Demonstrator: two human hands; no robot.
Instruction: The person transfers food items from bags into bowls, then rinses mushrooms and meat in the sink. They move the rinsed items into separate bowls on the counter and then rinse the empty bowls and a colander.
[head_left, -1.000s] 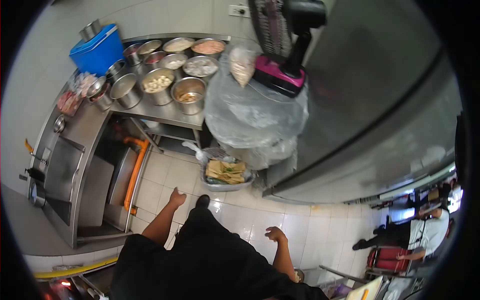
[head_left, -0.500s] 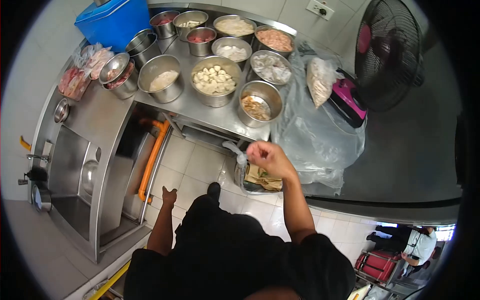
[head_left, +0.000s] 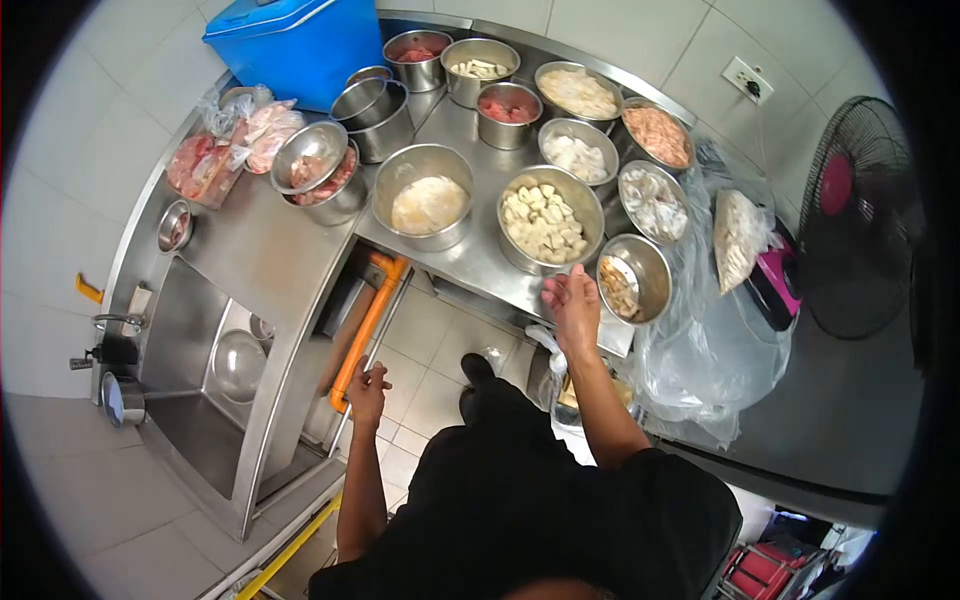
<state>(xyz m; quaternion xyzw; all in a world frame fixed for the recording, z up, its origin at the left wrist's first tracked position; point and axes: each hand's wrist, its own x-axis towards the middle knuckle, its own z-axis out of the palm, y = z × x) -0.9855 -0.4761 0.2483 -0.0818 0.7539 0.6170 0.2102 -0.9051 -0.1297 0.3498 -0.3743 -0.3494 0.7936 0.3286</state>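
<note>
My right hand [head_left: 573,305] is in front of the counter's near edge, its fingers loosely bent and apart, with nothing seen in them. Its fingertips overlap the lower rim of a steel pot of pale chunks [head_left: 546,222]. Close on its right stands a smaller steel pot with brownish pieces [head_left: 622,287] in the bottom. My left hand [head_left: 368,392] hangs low beside the sink unit, near an orange pipe [head_left: 368,335], fingers apart and empty. Left of the chunks is a steel pot with a pale, floury mass [head_left: 428,205].
More steel pots of meat [head_left: 657,136] and other food crowd the steel counter [head_left: 275,225]. A blue cooler [head_left: 300,55] stands behind. At left is a sink [head_left: 180,320]. A fan [head_left: 855,215] and plastic sheeting [head_left: 700,370] occupy the right. Below the counter sits a bagged bin [head_left: 550,375].
My right hand has moved from above the bin to the pots, its fingers loosening from a closed curl. My left hand has risen slightly. The counter sits further right in view.
</note>
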